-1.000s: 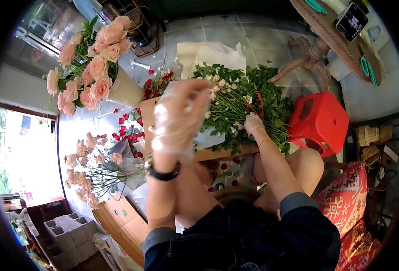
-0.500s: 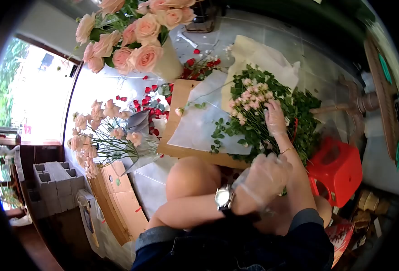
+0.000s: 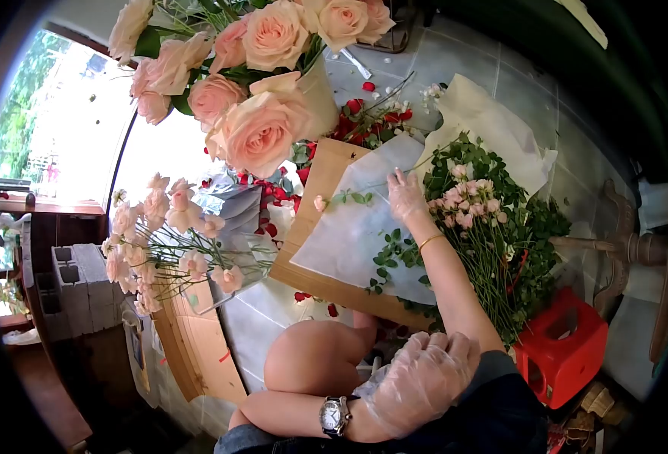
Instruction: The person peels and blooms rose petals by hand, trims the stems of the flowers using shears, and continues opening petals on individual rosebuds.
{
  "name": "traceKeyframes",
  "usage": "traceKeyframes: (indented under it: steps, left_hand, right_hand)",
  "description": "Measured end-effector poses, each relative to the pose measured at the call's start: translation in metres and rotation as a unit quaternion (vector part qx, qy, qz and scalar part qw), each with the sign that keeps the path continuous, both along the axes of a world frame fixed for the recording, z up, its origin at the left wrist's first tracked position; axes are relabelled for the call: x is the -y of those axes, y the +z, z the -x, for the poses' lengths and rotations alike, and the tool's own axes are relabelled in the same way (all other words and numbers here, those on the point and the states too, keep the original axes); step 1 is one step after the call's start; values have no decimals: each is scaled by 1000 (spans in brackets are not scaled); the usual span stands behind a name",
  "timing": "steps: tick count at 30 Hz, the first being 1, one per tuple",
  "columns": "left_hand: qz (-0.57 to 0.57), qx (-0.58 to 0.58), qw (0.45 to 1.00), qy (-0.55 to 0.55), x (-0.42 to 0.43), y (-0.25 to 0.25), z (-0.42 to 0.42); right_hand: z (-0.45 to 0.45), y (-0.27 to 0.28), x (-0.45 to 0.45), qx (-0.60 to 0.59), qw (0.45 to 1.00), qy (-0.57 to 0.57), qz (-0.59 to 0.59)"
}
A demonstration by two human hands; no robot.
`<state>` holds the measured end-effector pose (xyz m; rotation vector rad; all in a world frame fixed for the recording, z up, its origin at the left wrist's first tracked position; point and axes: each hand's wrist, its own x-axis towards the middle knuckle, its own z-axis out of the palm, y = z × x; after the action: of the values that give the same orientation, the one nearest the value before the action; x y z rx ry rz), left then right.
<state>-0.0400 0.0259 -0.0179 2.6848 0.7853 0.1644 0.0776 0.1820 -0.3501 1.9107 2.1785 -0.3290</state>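
My right hand point(image 3: 407, 197), in a clear plastic glove, reaches over the white paper sheet point(image 3: 341, 242). Its fingertips close at the stem of a single pale pink rose point(image 3: 320, 203) lying across that sheet. To the right of this hand is a bunch of small pink roses point(image 3: 466, 203) on long green stems, among leafy greenery point(image 3: 538, 234). Close to my body, my left hand point(image 3: 425, 382), also gloved, is closed with the fingers curled. What it holds, if anything, is hidden. A watch point(image 3: 334, 415) is on the left wrist.
Brown cardboard point(image 3: 303, 261) lies under the sheet. Large pink roses point(image 3: 262, 125) stand in a white vase point(image 3: 319, 98); peach flowers point(image 3: 182, 212) lean at left. Red petals point(image 3: 301, 296) litter the floor. A red stool point(image 3: 568, 340) stands at right, near a wooden table leg point(image 3: 621, 242).
My right hand has left the bunch of small roses and moved left to the single rose's stem. My left hand stays near my body, fingers curled. The view has shifted.
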Motion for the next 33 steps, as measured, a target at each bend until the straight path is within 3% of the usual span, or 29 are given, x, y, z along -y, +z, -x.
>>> traceKeyframes:
  steps: [2, 4, 7, 8, 9, 10, 12, 16, 17, 18, 19, 20, 23, 24, 26, 28, 30, 32, 33]
  left_hand:
    - [-2, 38, 999, -36, 10, -14, -6]
    - [0, 17, 999, -43, 10, -11, -10]
    - [-12, 4, 998, -60, 7, -2, -20]
    - [-26, 7, 997, -71, 7, -1, -22]
    - [-16, 20, 996, -80, 9, -12, -26]
    - [-52, -50, 994, -85, 14, -13, -32]
    - [11, 43, 992, -117, 12, -10, -37]
    - [126, -37, 991, 14, 12, 15, -57]
    - [68, 100, 993, 17, 10, 4, -60]
    - [19, 235, 972, 17, 6, -7, -64]
    - [217, 355, 909, -15, 7, 7, -69]
    - [409, 440, 798, -42, 12, 23, -75]
    - [558, 548, 617, -86, 25, 52, -84]
    - [566, 574, 590, -57, 35, 60, -86]
    - [585, 573, 562, -121, 23, 37, -89]
    - [596, 558, 571, -81, 30, 33, -93]
    - [603, 550, 577, -28, 38, 30, -93]
    - [668, 506, 543, -58, 41, 29, -94]
    - [684, 488, 538, -69, 38, 20, -96]
  right_hand:
    - [-5, 17, 1, -4, 1000, -18, 10]
    - [-16, 45, 6, -56, 977, 139, -153]
    - [-29, 142, 38, -2, 954, 214, -208]
    - [-36, 169, 53, 12, 954, 209, -212]
    - [-44, 193, 71, -48, 958, 168, -226]
    - [-53, 213, 90, -105, 957, 122, -241]
    - [-75, 255, 130, -139, 944, 97, -284]
    - [-92, 321, 218, -363, 870, -40, -331]
    - [-91, 331, 239, -393, 857, -55, -330]
    - [-87, 338, 258, -424, 840, -70, -330]
    - [-79, 346, 274, -444, 832, -103, -316]
    - [-69, 351, 290, -466, 820, -132, -304]
    - [-50, 327, 318, -509, 775, -148, -344]
    - [-45, 316, 322, -520, 765, -155, -347]
    - [-31, 294, 328, -527, 753, -166, -357]
    - [-25, 308, 332, -536, 747, -168, -354]
    - [-34, 327, 337, -345, 890, -181, -236]
    - [-60, 332, 327, -312, 885, -210, -273]
    - [-64, 352, 328, -361, 841, -282, -288]
